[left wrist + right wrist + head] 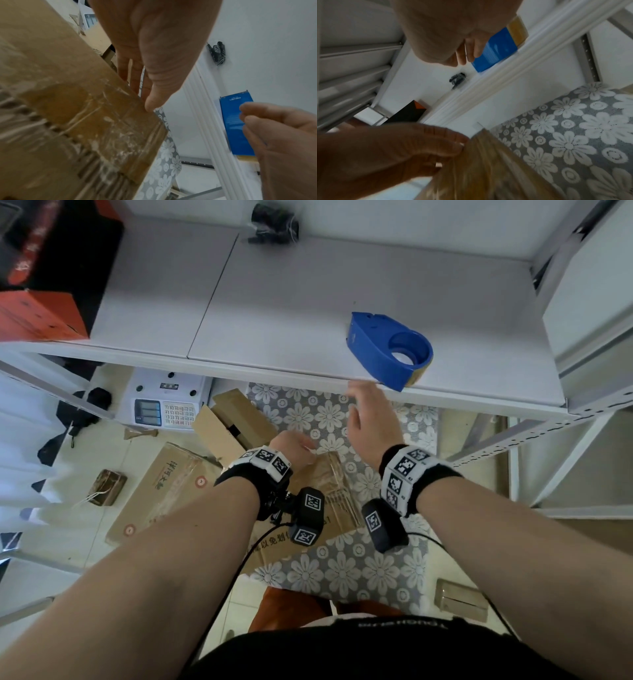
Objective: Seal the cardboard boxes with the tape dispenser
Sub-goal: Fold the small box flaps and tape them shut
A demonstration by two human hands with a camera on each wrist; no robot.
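The head view alone takes in the whole layout: a white shelf (pixel 308 313) runs across the far side, and the blue tape dispenser (pixel 388 350) lies on its side at the shelf's near edge, toward the right, with one corner just over the lip. The right hand (pixel 371 419) is raised just below that edge, near the dispenser but not touching it, fingers loosely spread and holding nothing. The left hand (pixel 294 448) rests lower, on the far end of a taped cardboard box (pixel 329 491) that lies on a grey floral mat (pixel 359 570).

The left wrist view adds what the head view hides: the left thumb (pixel 152 104) presses the box's corner edge while the fingers reach straight down the far face, and glossy tape, wrinkled, covers the top seam. It also shows the dispenser's serrated cutter end pointing away from the shelf lip.

The right wrist view is blurred; it shows the right fingertips (pixel 476 52) in front of the dispenser's blue side.

To the left on the floor lie more cardboard boxes (pixel 161 491) and a weighing scale (pixel 164 405). A black bundle (pixel 274 222) sits far back on the shelf, an orange-and-black box (pixel 44 282) at its left end. Bare shelf lies between them.
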